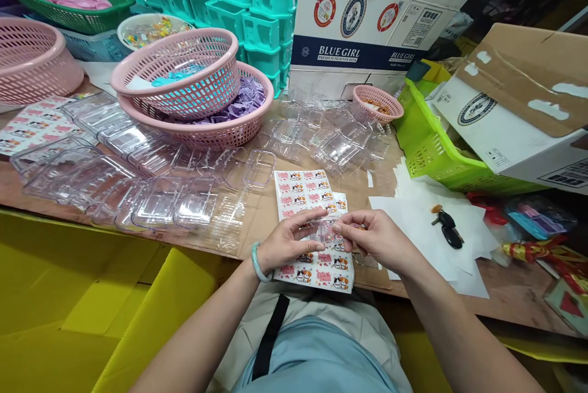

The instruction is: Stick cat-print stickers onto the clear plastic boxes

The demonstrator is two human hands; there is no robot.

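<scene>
Over the sticker sheets, printed with cartoon cats and pink lettering, I have a small clear plastic case between my two hands. My left hand, with a pale green bangle at the wrist, has its thumb below and its fingers above the case, gripping its left side. My right hand is closed in a pinch, thumb and forefinger at the case's right edge. Its other fingers curl under and are partly hidden. Whether a sticker is also in that pinch I cannot tell.
Many clear plastic cases lie left, with another heap behind. Stacked pink baskets hold blue and purple pieces. A small pink basket, green crate, white papers and keys are right. Beer cartons stand behind.
</scene>
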